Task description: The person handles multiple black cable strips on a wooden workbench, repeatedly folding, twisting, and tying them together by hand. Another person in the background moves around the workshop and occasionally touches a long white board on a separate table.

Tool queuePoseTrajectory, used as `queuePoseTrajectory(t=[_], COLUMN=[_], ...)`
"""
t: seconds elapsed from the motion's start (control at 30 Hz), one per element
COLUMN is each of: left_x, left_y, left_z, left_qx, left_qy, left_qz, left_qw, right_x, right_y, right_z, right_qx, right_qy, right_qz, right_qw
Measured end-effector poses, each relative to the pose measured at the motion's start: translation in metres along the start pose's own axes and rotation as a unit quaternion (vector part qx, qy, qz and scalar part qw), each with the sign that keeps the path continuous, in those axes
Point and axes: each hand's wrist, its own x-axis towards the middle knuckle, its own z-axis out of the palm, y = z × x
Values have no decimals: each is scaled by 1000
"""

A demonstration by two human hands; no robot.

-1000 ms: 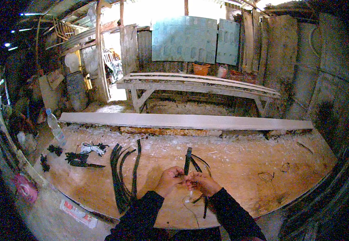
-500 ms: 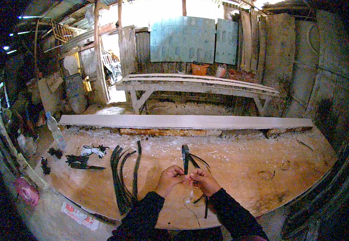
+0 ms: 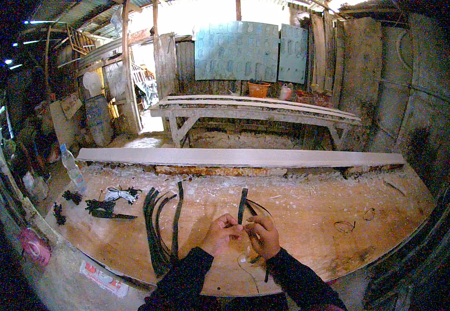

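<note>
Both my hands meet over the wooden tabletop. My left hand [image 3: 219,234] pinches the lower end of a flat black strip [image 3: 242,205], which stands up from the fingertips. My right hand [image 3: 265,236] is closed with bent fingers at the same end of the strip, close beside the left fingertips. More black strip and a thin dark cord [image 3: 265,208] arc behind the right hand. Below the hands a thin string [image 3: 245,270] trails on the wood. To the left of my left hand lies a bunch of long black strips [image 3: 153,236].
At left lie a tied white cord bundle [image 3: 121,194], black cord bundles [image 3: 71,196], a dark knife-like blade [image 3: 124,216] and a clear bottle [image 3: 72,167]. Small wire loops [image 3: 344,226] lie at right. A long pale board [image 3: 235,156] edges the table's far side; a bench [image 3: 256,110] stands beyond.
The strip's upper part has turned from an open loop to a narrow upright band, leaning slightly right. My right hand has turned, its fingers more curled; my left has barely moved.
</note>
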Motion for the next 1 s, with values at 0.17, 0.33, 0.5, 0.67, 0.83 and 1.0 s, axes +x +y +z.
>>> queuePoseTrajectory(t=[0.17,0.33,0.5,0.67,0.83,1.0], left_x=[0,-1,-3,-3,-5,0], left_y=[-3,-2,5,9,8,-2], left_z=[-3,-3,-1,3,8,8], left_qx=[-49,-5,40,48,243,344], left_qy=[7,-7,-3,8,78,80], left_qz=[-33,-37,-46,-33,22,186], left_qw=[998,999,998,998,967,917], right_x=[0,-2,-2,0,3,-1], right_y=[1,8,9,5,-2,-2], right_z=[0,-3,-1,-4,-3,-1], right_qx=[-47,104,137,45,65,86], right_qy=[-27,-107,-117,-122,-104,-105], right_qz=[-45,23,44,31,60,153], right_qw=[998,989,983,991,991,979])
